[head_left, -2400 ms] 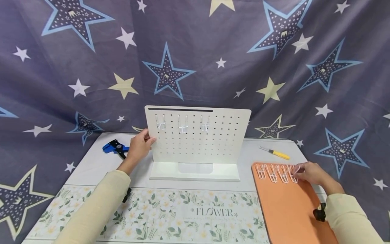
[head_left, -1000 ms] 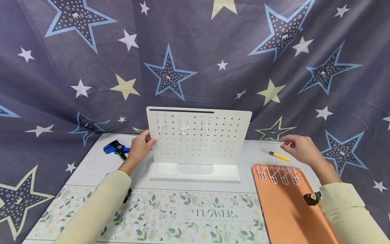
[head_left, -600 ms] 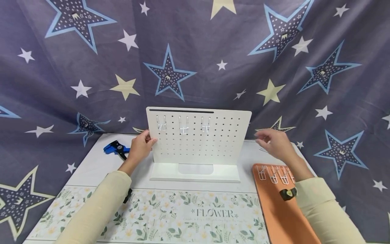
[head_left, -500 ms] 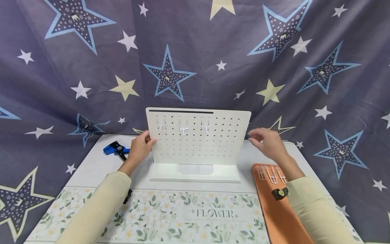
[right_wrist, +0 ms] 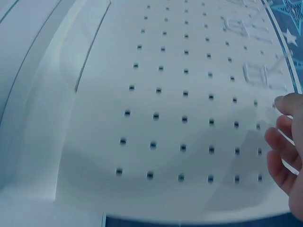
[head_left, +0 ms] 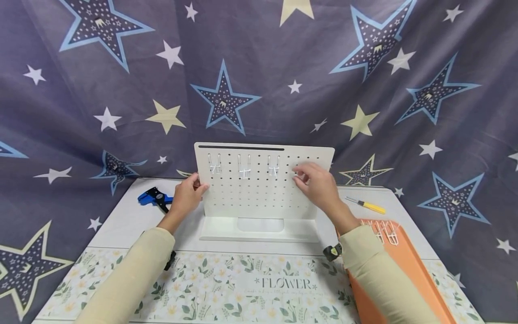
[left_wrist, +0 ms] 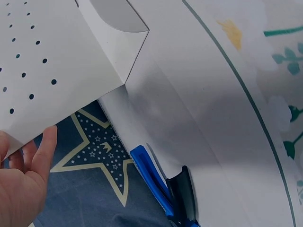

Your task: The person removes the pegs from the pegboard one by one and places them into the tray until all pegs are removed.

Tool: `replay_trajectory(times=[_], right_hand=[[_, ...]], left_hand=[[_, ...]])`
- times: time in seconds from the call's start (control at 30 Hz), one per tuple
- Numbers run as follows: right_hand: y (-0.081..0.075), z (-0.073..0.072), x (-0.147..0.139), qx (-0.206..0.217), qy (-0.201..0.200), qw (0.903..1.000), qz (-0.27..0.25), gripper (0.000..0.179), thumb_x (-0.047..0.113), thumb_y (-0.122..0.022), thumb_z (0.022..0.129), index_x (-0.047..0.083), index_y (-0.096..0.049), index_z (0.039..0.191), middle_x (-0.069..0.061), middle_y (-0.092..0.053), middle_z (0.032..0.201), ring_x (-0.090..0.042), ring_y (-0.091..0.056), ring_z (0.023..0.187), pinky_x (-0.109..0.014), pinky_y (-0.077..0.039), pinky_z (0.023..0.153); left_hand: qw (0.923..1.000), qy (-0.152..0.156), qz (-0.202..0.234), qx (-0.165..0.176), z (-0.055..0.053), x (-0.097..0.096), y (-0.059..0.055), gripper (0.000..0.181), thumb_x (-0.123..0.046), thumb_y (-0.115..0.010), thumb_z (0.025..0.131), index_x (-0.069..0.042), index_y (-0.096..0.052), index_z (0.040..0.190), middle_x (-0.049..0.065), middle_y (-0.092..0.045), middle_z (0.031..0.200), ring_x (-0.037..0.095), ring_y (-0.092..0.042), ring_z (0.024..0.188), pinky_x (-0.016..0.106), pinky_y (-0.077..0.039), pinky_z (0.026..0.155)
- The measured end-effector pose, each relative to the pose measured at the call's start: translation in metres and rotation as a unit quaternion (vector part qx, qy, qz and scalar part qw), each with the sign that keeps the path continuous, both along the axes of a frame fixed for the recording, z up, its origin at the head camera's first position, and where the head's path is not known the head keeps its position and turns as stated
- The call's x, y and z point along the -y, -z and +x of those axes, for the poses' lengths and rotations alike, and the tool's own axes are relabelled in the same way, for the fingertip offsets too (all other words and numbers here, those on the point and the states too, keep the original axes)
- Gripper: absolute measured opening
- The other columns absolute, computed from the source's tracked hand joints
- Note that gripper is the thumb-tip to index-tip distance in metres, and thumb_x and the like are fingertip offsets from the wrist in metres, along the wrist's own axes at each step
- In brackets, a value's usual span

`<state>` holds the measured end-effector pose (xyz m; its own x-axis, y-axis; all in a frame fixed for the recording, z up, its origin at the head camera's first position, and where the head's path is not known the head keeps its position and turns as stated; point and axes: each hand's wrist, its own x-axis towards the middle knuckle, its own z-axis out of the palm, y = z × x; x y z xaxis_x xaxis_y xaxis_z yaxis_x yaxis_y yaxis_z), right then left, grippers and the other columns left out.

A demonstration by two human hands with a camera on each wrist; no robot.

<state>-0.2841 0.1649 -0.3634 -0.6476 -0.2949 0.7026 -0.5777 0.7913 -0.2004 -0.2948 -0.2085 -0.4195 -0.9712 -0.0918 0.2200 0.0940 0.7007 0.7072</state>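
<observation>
A white pegboard [head_left: 259,193] stands upright on its white base, with three clear wire-like hooks [head_left: 244,171] hanging along its upper left part. My left hand [head_left: 187,191] holds the board's left edge, thumb in front and fingers behind, as the left wrist view shows too. My right hand [head_left: 317,182] is close in front of the board's right half, thumb and index finger bent toward each other just right of the third hook. In the right wrist view, its fingers [right_wrist: 279,146] are bent near the holes. I cannot tell whether a hook is between the fingertips.
On the right lies an orange tray [head_left: 388,274], holding several white wire hooks [head_left: 391,234] partly covered by my right arm. Behind it is a yellow-handled screwdriver [head_left: 374,208]. A blue and black wire stripper [head_left: 154,196] lies left of the board. A starry curtain [head_left: 259,67] hangs behind.
My right hand has risen from the hooks at the tray's far end and moved left to the front of the pegboard. The left hand keeps its hold on the edge.
</observation>
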Motion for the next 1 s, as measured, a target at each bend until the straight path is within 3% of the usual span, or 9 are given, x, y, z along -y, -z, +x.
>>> replay_trajectory(times=[0.3,1.0], right_hand=[[0.002,-0.009,0.033,-0.043,-0.022,0.9988,0.003,0.021,0.010,-0.081,0.084,0.012,-0.076,0.105,-0.002,-0.074,0.093,-0.016,-0.071,0.073,-0.031,-0.058,0.061],[0.008,-0.018,0.054,-0.048,0.031,0.9983,-0.012,0.013,0.009,-0.079,0.087,0.015,-0.076,0.097,-0.002,-0.074,0.093,-0.018,-0.070,0.079,-0.034,-0.056,0.060]], left_hand=[[1.0000,0.003,0.001,0.008,0.002,-0.001,-0.002,0.025,-0.020,-0.062,0.103,-0.006,-0.059,0.123,0.014,-0.065,0.099,0.027,-0.070,0.086,0.034,-0.062,0.070],[1.0000,-0.001,-0.002,0.008,0.002,-0.001,-0.002,0.025,-0.020,-0.062,0.103,-0.006,-0.059,0.124,0.014,-0.065,0.101,0.028,-0.070,0.087,0.034,-0.063,0.071]])
